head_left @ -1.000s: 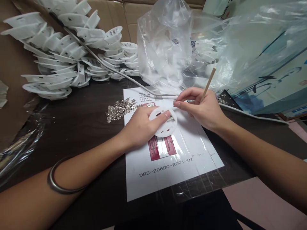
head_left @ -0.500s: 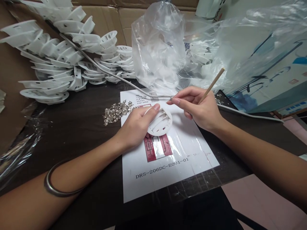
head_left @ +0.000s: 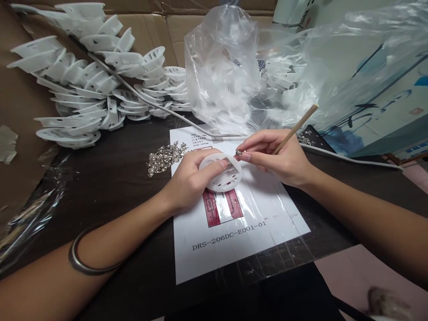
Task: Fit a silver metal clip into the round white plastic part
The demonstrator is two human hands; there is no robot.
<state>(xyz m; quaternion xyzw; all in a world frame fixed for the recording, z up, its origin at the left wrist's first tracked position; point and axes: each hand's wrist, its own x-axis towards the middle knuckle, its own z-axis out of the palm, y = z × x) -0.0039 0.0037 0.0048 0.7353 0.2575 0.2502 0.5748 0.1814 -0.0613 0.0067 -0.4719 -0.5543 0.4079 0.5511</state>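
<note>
Your left hand [head_left: 190, 180] grips a round white plastic disc [head_left: 224, 179]; just right of it, your right hand [head_left: 284, 154] pinches a tiny silvery metal piece [head_left: 238, 153], holding a thin wooden stick [head_left: 297, 128] too.

Above a printed sheet [head_left: 192, 263] on a dark counter [head_left: 123, 174], the left hand [head_left: 190, 180] grips a white disc [head_left: 233, 179], thumb on top, while the right hand [head_left: 284, 156] pinches a small metal piece [head_left: 238, 152] and holds a wooden stick [head_left: 298, 126], near piled metal pieces [head_left: 163, 159] and stacked white parts [head_left: 80, 99].

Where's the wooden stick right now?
In the head view, the wooden stick slants up out of the right hand, right of the white disc.
</note>
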